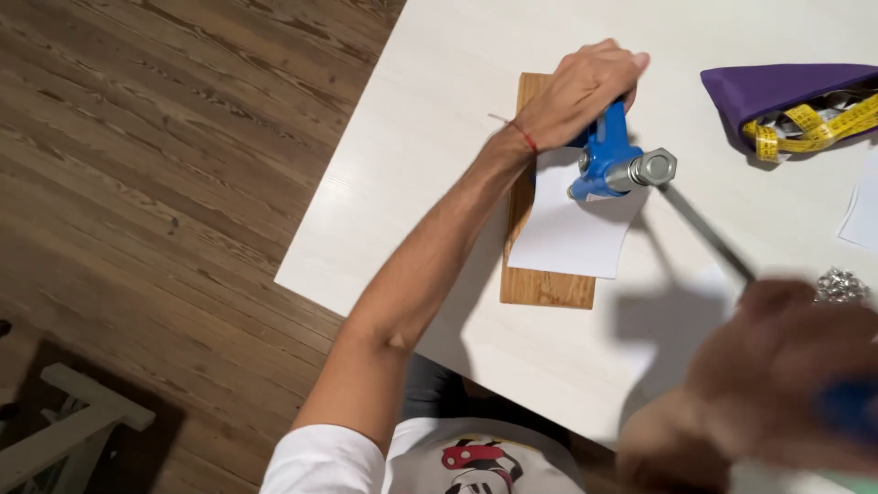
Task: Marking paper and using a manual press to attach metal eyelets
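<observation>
The blue press (605,155) is gripped at its top by the closed fingers of the left hand (585,87), standing on the white paper (572,233) and wooden board (535,285) beneath them. Its metal lever (704,229) is held by the blurred right hand (777,375), fingers wrapped shut.

Soft, even indoor light falls on the white bench (439,110). Shadows drop toward the near edge, darkest under the left arm. The right hand (777,366), close to the lens, is badly blurred; the rest stays sharp.
</observation>
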